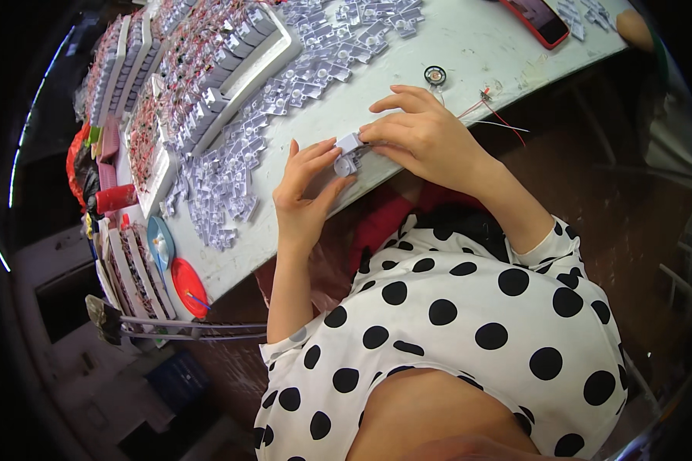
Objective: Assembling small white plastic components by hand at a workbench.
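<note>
Near the front edge of the table, a small pale lilac plastic housing (349,151) is held between both my hands. The fingers and thumb of my left hand (304,184) close on its left side. From the other side, the thumb and fingertips of my right hand (423,134) pinch it at the right. What else the right fingertips may hold is hidden. Just beyond my right hand lies a small round black speaker (435,75). Right of that hand, a small component with thin red wires (485,95) rests on the tabletop.
Many loose lilac plastic parts (234,165) spread across the white table (407,58). White trays (265,65) of wired units stand behind them at the left. A red plate (188,286) and a blue dish (160,240) sit at the left end. A red-cased phone (542,23) lies far right.
</note>
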A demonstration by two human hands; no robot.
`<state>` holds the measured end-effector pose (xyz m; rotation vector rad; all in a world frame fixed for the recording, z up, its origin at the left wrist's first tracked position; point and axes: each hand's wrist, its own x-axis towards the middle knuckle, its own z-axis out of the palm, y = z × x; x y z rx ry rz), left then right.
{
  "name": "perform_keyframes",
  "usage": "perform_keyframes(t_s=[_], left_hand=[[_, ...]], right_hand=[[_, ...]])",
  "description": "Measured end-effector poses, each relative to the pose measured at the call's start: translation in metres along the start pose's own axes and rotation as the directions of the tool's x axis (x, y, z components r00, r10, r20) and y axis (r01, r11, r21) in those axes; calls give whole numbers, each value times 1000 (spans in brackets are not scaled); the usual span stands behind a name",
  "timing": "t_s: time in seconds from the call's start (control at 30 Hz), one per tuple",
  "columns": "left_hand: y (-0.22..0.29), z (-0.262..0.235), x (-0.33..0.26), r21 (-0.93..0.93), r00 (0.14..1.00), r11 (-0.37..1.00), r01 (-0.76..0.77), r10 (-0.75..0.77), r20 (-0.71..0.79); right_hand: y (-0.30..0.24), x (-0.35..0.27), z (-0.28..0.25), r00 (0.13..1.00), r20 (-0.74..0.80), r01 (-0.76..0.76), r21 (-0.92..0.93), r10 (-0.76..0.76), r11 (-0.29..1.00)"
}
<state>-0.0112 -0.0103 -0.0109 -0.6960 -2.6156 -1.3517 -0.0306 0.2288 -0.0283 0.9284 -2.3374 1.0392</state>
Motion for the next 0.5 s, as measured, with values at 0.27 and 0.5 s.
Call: perform_keyframes(t_s=[0.27, 0.5], left_hand=[[9, -4, 0, 232, 996, 968, -92, 93, 8], [6, -11, 0, 144, 997, 989, -41, 33, 63]], right_hand=[[-1, 0, -1, 1000, -11, -10, 14, 10, 1000], [-2, 1, 2, 1000, 11, 2, 26, -2, 1000]])
